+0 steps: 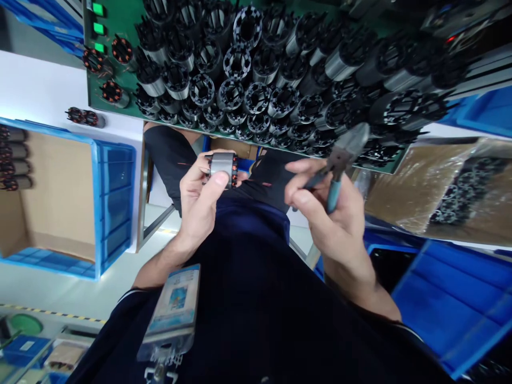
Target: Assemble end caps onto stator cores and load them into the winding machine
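Note:
My left hand (200,200) is closed round a motor stator (222,163), a grey metal ring with black end pieces and copper windings showing on its right side. The thumb presses on its near face. In my right hand (332,213) is a pair of cutting pliers (340,157) with blue-grey handles, its jaws pointing up and away from me. The two hands are apart, in front of the bench edge above my lap. Beyond them stand many similar stator cores (231,94) without visible copper, packed in rows on a green mat (132,109).
Several copper-wound stators (113,93) stand at the mat's left end, and a pair (85,117) lies on the white surface. At left is a blue crate (116,186) lined with cardboard, holding stators. At right are a plastic-wrapped carton (420,181) and blue bins (460,304).

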Action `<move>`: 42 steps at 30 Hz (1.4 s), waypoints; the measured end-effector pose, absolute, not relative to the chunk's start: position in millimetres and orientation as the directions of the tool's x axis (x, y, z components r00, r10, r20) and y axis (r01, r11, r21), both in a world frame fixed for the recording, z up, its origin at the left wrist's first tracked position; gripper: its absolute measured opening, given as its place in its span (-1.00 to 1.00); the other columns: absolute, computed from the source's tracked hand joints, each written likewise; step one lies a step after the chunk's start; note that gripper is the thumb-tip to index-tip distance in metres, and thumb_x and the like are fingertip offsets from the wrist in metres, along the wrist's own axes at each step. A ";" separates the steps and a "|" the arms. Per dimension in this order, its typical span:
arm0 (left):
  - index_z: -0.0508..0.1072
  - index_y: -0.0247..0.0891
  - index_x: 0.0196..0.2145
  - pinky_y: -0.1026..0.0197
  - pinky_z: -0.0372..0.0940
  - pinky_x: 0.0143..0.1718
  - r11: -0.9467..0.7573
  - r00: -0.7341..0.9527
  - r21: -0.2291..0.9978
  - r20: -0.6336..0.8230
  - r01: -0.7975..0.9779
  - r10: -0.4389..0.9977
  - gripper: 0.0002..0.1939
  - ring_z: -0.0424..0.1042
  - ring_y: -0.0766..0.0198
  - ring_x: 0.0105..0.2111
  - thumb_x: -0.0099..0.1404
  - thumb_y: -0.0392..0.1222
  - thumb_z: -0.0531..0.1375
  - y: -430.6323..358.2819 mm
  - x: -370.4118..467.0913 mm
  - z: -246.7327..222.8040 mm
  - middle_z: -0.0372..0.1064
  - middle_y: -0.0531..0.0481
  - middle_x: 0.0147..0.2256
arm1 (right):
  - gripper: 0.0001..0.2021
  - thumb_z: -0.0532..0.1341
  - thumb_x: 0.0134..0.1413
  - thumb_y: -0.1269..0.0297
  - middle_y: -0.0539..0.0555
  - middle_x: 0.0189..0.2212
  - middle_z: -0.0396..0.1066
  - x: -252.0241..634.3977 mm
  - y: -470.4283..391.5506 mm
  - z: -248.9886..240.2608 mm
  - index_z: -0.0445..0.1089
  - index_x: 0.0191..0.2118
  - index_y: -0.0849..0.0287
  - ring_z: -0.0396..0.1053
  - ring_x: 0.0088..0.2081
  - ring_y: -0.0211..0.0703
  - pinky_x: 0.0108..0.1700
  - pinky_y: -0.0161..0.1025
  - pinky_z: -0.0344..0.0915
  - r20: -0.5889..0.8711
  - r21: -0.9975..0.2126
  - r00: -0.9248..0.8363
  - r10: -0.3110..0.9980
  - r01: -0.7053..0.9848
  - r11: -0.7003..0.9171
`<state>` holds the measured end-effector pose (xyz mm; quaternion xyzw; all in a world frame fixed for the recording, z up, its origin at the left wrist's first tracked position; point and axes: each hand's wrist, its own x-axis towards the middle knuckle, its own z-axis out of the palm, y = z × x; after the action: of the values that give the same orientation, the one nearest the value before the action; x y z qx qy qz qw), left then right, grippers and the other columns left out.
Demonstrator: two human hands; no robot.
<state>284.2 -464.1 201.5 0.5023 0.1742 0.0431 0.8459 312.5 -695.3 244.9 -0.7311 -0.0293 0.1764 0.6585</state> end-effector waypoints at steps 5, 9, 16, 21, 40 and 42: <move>0.57 -0.16 -0.17 0.03 0.79 0.06 0.335 0.928 0.942 -0.127 0.002 0.349 -0.54 0.80 0.18 -0.11 0.54 0.25 0.57 -462.0 287.2 196.9 0.59 0.01 0.17 | -0.75 0.22 0.74 0.23 0.07 -0.10 0.63 282.4 -681.9 247.5 0.50 0.34 0.02 0.53 -0.25 -0.14 -0.15 -0.13 0.54 -0.122 -0.960 0.840 0.529 0.035 -0.278; 0.60 -0.12 -0.12 -0.09 0.80 0.10 0.273 0.945 0.961 -0.052 -0.040 0.322 -0.61 0.83 0.05 0.01 0.61 0.22 0.52 -467.0 285.6 197.1 0.56 0.01 0.21 | -0.71 0.17 0.74 0.29 0.14 0.02 0.66 283.2 -658.0 235.9 0.43 0.38 0.11 0.62 -0.08 -0.07 0.08 -0.06 0.63 -0.092 -0.952 0.840 0.534 0.084 -0.295; 0.65 -0.08 -0.02 0.00 0.82 0.01 0.198 0.953 0.969 0.085 -0.147 0.292 -0.70 0.83 0.11 -0.06 0.67 0.18 0.47 -469.4 283.7 191.7 0.59 -0.01 0.21 | -0.74 0.17 0.68 0.31 0.19 0.07 0.66 287.3 -641.5 226.2 0.44 0.31 0.09 0.65 0.06 0.04 0.19 0.06 0.66 -0.012 -0.967 0.869 0.495 0.115 -0.225; 0.65 -0.09 0.03 0.05 0.82 0.02 0.191 0.948 0.961 0.141 -0.201 0.285 -0.75 0.82 0.14 -0.05 0.70 0.13 0.43 -468.2 281.9 182.9 0.57 0.00 0.23 | -0.79 0.19 0.61 0.41 0.01 -0.23 0.51 285.2 -638.8 225.6 0.43 0.21 0.08 0.62 -0.13 -0.06 0.12 -0.04 0.68 -0.006 -0.976 0.876 0.482 0.099 -0.192; 0.48 -0.18 -0.30 0.20 0.70 -0.07 0.285 0.772 0.948 -0.286 0.142 0.567 -0.36 0.72 0.26 -0.18 0.33 0.34 0.68 -454.6 269.0 119.5 0.60 0.01 -0.08 | -0.71 0.16 0.40 0.27 -0.09 -0.42 0.49 294.6 -623.5 154.8 0.59 0.07 0.09 0.43 -0.40 -0.17 -0.03 -0.18 0.50 -0.344 -0.917 0.785 0.516 -0.164 -0.363; 0.44 -0.17 -0.28 0.19 0.70 -0.08 0.333 0.691 0.915 -0.393 0.227 0.607 -0.30 0.74 0.23 -0.23 0.26 0.40 0.68 -435.0 256.4 109.9 0.60 0.03 -0.18 | -0.56 0.16 0.37 0.23 -0.07 -0.40 0.52 299.4 -622.2 140.9 0.62 0.22 0.13 0.42 -0.41 -0.13 -0.04 -0.16 0.47 -0.411 -0.882 0.758 0.507 -0.188 -0.433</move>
<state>256.4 -435.0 109.9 0.5624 0.3709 0.1306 0.7274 299.4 -622.2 140.9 -0.7784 -0.1025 0.3326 0.5225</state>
